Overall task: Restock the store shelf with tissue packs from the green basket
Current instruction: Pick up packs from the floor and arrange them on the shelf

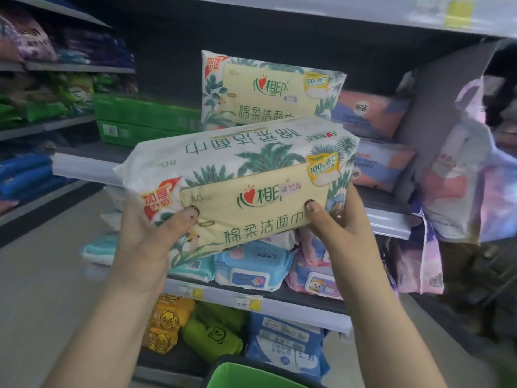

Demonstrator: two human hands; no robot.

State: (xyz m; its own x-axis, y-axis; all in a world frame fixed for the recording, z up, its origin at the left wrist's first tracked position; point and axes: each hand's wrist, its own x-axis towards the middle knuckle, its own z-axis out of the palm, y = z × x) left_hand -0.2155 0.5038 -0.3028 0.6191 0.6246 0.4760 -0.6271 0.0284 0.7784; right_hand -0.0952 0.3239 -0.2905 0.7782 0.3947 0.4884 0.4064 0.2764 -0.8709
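I hold a white and cream tissue pack with green leaf print in front of the middle shelf. My left hand grips its lower left corner, and my right hand grips its lower right corner. A matching tissue pack stands upright on the shelf behind it. The green basket shows only its rim at the bottom edge, below my arms.
Pink and purple packs are stacked right of the standing pack. Green boxes lie to its left. Blue and pink wipe packs fill the shelf below. Bags hang at the right. Yellow, green and blue packs sit on the bottom shelf.
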